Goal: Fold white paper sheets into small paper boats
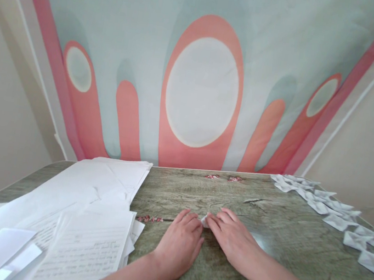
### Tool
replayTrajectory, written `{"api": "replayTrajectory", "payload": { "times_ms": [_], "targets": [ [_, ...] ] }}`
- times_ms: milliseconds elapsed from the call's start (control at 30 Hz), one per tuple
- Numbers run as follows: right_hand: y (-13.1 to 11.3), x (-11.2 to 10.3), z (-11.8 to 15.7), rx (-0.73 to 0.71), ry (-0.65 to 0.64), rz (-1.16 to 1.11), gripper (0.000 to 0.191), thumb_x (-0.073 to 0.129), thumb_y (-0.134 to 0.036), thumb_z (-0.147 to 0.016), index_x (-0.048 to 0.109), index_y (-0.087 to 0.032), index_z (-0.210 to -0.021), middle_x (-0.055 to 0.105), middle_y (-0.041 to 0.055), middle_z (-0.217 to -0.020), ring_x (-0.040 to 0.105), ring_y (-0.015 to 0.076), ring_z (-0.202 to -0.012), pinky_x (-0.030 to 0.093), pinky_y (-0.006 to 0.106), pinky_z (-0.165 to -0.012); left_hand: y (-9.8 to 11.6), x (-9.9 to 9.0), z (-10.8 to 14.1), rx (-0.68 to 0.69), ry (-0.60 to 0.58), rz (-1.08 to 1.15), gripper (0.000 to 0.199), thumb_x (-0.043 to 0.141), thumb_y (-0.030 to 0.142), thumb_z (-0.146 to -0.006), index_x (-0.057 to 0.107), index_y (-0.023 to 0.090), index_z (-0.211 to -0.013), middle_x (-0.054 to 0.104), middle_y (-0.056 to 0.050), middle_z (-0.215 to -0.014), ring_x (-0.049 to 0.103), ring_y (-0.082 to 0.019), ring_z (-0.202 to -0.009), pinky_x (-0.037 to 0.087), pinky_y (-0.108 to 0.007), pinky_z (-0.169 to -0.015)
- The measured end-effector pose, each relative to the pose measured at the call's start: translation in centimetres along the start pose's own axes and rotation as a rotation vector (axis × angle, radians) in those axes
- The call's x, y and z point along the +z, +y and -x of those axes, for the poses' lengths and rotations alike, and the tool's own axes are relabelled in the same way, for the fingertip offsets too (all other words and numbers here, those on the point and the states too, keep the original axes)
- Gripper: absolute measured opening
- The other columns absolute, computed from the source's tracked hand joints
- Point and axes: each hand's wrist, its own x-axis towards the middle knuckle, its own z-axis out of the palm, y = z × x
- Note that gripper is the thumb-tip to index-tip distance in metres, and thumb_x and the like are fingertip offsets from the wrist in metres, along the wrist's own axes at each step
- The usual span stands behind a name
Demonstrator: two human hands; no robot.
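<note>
A small piece of folded white paper [204,221] shows between my hands, over the middle of the wood-patterned table. My left hand [182,241] has its fingers bent together at the paper's left side. From the right, my right hand [229,234] pinches the paper between thumb and fingers. Most of the paper is hidden by the fingers, so its full shape cannot be made out.
Loose white sheets [90,233], some with handwriting, cover the left of the table [173,189]. Several folded white paper shapes [337,221] lie in rows along the right edge. Behind the table hangs a green and coral backdrop [154,29].
</note>
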Motion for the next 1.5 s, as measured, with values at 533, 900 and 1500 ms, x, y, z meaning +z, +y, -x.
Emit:
{"api": "replayTrajectory", "payload": {
  "times_ms": [533,900,1500],
  "targets": [
    [2.1,1.4,0.8,0.274,0.14,-0.582,0.032,0.056,-0.021,-0.081,0.054,-0.023,-0.112,0.061,0.0049,-0.101,0.055,0.0195,-0.096,0.044,0.036,-0.085,-0.5,-0.4,0.0,0.003,0.051,0.078,0.019,0.045,0.019,-0.086,0.06,0.019,-0.097,0.061,-0.004,-0.089,0.053,-0.02,-0.093,0.03,-0.04,-0.1],
    [2.3,1.6,0.8,0.04,0.164,-0.239,0.02,0.044,-0.024,-0.091,0.062,-0.02,-0.1,0.067,0.0053,-0.088,0.059,0.018,-0.084,0.044,0.033,-0.076,-1.3,0.2,0.2,-0.045,0.105,0.186,0.02,0.047,0.023,-0.087,0.062,0.023,-0.101,0.061,-0.003,-0.087,0.054,-0.019,-0.085,0.041,-0.034,-0.081],
    [1.5,1.7,0.8,-0.001,0.257,-0.332,0.021,0.045,-0.021,-0.09,0.06,-0.02,-0.105,0.067,0.0044,-0.095,0.061,0.0168,-0.084,0.047,0.033,-0.078,-1.3,0.4,0.1,-0.088,0.085,0.183,0.018,0.054,0.028,-0.084,0.063,0.024,-0.099,0.06,-0.003,-0.085,0.054,-0.019,-0.082,0.041,-0.031,-0.075]
  ]
}}
